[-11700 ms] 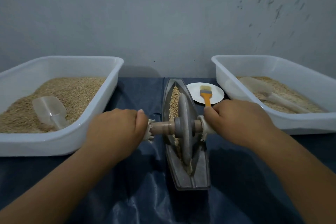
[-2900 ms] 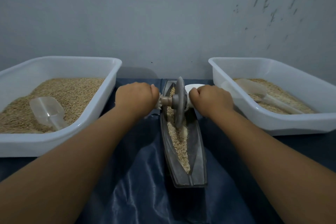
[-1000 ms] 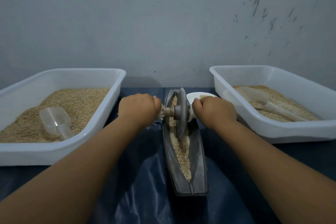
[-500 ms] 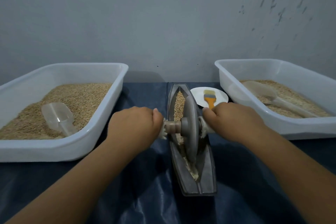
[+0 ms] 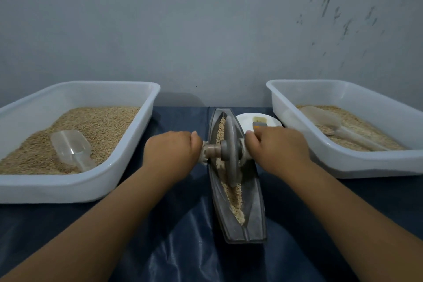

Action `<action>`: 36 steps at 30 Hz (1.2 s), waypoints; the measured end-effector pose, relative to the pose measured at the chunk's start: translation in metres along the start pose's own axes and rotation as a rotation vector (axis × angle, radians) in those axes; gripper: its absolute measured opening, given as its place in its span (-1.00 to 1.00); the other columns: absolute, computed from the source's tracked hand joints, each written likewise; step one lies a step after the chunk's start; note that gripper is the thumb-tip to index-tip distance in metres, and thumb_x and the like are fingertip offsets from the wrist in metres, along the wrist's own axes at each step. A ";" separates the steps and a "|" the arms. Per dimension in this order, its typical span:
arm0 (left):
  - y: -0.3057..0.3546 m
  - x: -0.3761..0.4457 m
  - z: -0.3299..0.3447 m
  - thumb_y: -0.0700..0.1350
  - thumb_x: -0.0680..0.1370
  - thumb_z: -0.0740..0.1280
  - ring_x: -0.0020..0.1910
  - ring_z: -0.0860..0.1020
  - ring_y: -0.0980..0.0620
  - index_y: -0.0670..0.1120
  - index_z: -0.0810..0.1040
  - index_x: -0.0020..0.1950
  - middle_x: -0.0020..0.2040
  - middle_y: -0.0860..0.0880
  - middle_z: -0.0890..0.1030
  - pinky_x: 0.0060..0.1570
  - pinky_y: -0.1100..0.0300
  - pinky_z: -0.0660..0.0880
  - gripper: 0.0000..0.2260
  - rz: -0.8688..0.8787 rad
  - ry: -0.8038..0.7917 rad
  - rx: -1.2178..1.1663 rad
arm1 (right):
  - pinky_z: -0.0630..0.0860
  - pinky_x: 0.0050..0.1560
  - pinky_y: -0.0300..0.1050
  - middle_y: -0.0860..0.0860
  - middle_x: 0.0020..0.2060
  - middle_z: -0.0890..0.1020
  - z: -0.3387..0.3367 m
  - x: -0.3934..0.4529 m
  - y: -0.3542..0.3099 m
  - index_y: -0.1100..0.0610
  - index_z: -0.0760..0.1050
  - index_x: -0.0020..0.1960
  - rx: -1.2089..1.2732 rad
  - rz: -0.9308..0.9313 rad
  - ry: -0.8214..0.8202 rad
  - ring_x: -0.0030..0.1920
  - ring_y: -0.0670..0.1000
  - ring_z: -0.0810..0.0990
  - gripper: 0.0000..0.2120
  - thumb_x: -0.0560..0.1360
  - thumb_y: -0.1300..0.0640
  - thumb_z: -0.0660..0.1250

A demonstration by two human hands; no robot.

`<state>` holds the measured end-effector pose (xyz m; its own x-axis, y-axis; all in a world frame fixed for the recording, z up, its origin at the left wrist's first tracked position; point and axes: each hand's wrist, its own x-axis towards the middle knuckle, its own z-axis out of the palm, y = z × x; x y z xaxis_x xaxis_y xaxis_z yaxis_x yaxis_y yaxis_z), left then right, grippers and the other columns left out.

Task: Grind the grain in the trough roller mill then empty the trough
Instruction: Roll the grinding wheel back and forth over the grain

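Centre frame: boat-shaped trough [image 5: 254, 208] holding ground grain [image 5: 233, 194]; roller wheel [image 5: 230, 153] upright mid-trough, axle handles gripped by left hand [image 5: 170, 152] and right hand [image 5: 278, 150], fingers curled.

Left of the grip, a white tub [image 5: 128, 144] sits on the counter [image 5: 183, 247], which is draped in a dark blue sheet, and a clear plastic scoop [image 5: 72, 149] lies half sunk in what fills it. Right of the grip stands a second white tub [image 5: 343, 162] with a pale scoop [image 5: 336, 128] lying inside, handle toward the near corner. Just beyond the grip, between the tubs, a small white plate [image 5: 247, 120] carries a brush [image 5: 258, 122], with a scuffed grey wall [image 5: 206, 30] behind everything.
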<state>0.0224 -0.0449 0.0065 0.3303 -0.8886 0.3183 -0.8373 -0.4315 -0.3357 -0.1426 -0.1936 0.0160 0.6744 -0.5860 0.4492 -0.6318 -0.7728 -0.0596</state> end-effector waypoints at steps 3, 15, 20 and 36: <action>0.000 -0.026 -0.016 0.00 0.60 -0.12 -0.42 0.36 0.03 -0.08 0.32 -0.20 -0.37 0.04 0.36 -0.37 0.18 0.30 -0.67 -0.039 -0.013 -0.141 | 0.34 -0.40 -0.13 -0.02 -0.48 0.48 -0.023 -0.027 0.002 0.02 0.37 -0.41 0.039 -0.014 -0.111 -0.42 -0.04 0.45 -0.50 0.55 -0.20 -0.09; -0.006 0.017 -0.001 -0.14 0.57 0.07 -0.20 0.47 -0.10 -0.14 0.32 0.26 -0.12 -0.06 0.46 -0.30 0.11 0.40 -0.72 0.091 -0.044 0.062 | 0.24 -0.36 -0.12 -0.04 -0.39 0.40 0.007 0.023 0.013 0.06 0.40 -0.28 0.009 0.046 -0.174 -0.34 0.02 0.40 -0.59 0.56 -0.13 -0.04; -0.015 0.065 0.018 -0.16 0.56 0.26 -0.06 0.54 -0.16 -0.20 0.22 0.41 0.06 -0.16 0.54 -0.16 0.04 0.51 -0.55 -0.042 -0.014 0.081 | 0.31 -0.35 -0.09 0.01 -0.45 0.47 0.028 0.066 0.006 0.07 0.33 -0.43 0.020 0.021 0.114 -0.36 0.12 0.48 -0.50 0.59 -0.11 -0.04; 0.001 -0.021 -0.023 0.08 0.51 -0.33 -0.44 0.37 0.05 -0.01 0.36 -0.27 -0.40 0.04 0.38 -0.39 0.18 0.38 -0.50 -0.047 -0.005 -0.150 | 0.28 -0.42 -0.09 0.02 -0.49 0.44 -0.023 -0.024 0.012 0.04 0.37 -0.40 0.083 -0.032 -0.238 -0.45 0.01 0.43 -0.51 0.53 -0.16 -0.10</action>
<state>0.0044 -0.0230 0.0198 0.3727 -0.8689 0.3257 -0.8764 -0.4450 -0.1843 -0.1754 -0.1830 0.0253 0.7709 -0.5940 0.2298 -0.5816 -0.8036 -0.1262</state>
